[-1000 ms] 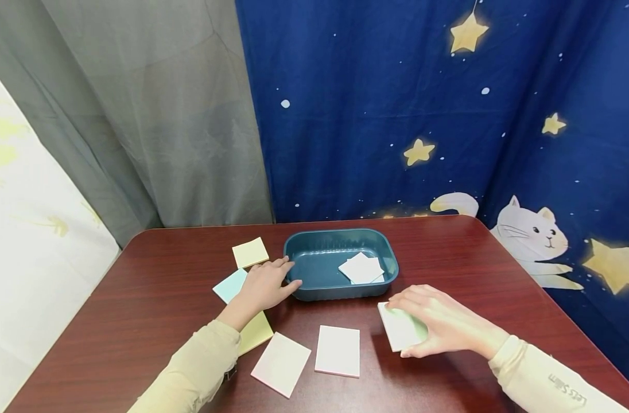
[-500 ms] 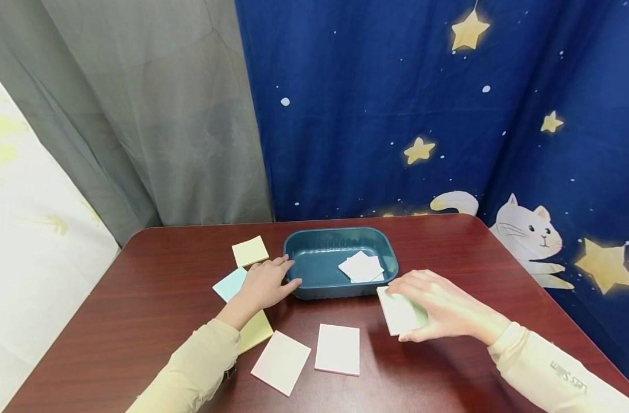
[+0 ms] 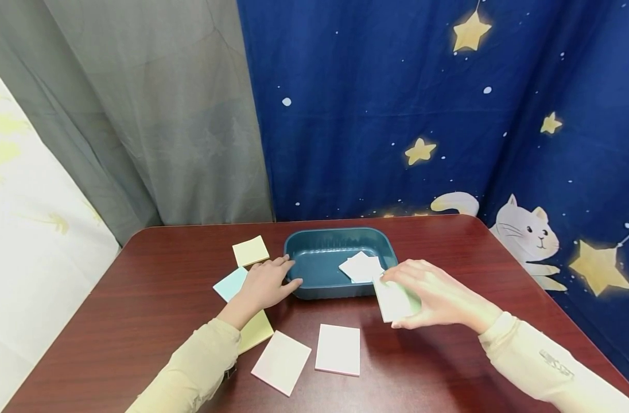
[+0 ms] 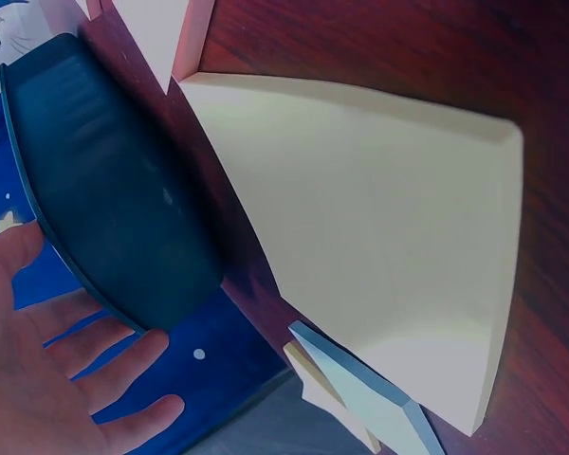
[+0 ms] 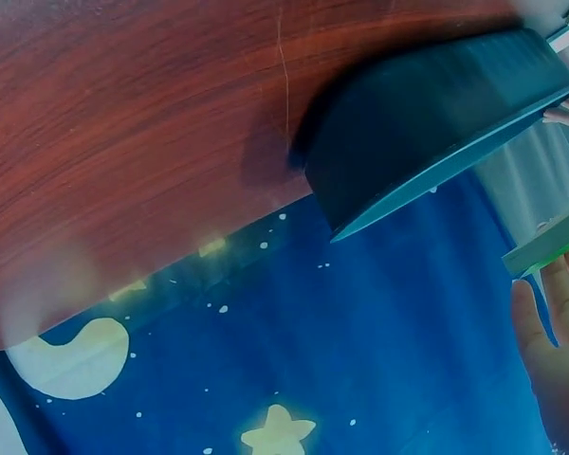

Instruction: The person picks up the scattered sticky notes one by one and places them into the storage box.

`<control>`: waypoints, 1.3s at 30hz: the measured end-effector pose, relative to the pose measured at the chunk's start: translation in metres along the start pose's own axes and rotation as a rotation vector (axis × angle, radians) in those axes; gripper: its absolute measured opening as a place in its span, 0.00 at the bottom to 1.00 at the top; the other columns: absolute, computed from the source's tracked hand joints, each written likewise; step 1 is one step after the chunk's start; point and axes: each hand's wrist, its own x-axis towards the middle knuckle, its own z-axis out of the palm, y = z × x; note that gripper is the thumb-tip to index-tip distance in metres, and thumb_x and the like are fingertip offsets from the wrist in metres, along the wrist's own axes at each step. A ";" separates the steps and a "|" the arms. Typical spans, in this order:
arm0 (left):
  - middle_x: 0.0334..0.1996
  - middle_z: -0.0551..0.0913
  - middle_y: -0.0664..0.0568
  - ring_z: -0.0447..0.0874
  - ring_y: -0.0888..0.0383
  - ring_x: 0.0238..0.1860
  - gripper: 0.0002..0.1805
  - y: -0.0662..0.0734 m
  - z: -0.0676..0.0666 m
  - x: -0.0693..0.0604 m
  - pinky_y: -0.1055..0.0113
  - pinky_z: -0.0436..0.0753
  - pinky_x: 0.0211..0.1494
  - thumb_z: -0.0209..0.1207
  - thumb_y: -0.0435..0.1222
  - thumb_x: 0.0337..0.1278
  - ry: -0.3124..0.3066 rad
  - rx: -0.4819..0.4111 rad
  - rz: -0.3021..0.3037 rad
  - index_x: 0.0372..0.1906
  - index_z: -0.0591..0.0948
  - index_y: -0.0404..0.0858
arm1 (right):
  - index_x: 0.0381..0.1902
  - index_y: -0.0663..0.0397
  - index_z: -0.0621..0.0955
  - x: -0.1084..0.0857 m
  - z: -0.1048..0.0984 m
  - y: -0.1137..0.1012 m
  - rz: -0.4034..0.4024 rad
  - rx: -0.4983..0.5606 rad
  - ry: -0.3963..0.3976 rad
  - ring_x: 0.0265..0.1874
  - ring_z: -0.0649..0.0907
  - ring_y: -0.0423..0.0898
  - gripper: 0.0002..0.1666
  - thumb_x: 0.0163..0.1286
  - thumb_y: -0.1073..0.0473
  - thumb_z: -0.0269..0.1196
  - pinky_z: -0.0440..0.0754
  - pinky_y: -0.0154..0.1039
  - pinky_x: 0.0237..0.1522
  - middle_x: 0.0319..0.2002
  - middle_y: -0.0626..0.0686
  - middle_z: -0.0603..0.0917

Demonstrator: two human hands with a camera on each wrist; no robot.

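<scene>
Pad (image 3: 392, 303) | leftward of right hand (image 3: 438, 295), pinched by its fingers and thumb | near front-right corner of bin (image 3: 327, 292) | left edge slants forward-left; long axis partly hidden | left hand (image 3: 264, 284) spread, touching bin

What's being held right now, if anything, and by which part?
The right hand holds a note pad by opposite edges: thumb near, fingers far. The left hand only touches the tray at its left end.
</scene>
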 end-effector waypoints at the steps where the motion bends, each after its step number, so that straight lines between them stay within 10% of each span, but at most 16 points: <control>1: 0.55 0.71 0.44 0.74 0.46 0.47 0.29 0.000 0.000 0.000 0.52 0.72 0.44 0.53 0.52 0.53 -0.001 0.001 -0.001 0.54 0.74 0.36 | 0.46 0.50 0.75 0.001 0.000 0.000 0.001 0.001 -0.003 0.41 0.72 0.39 0.38 0.40 0.34 0.66 0.67 0.40 0.42 0.44 0.41 0.75; 39: 0.56 0.70 0.45 0.73 0.47 0.48 0.29 0.001 0.000 -0.001 0.51 0.71 0.46 0.52 0.53 0.54 -0.015 -0.005 -0.012 0.55 0.74 0.37 | 0.48 0.48 0.75 0.032 -0.006 0.033 0.160 -0.043 -0.052 0.42 0.71 0.40 0.41 0.40 0.29 0.64 0.66 0.43 0.45 0.44 0.41 0.76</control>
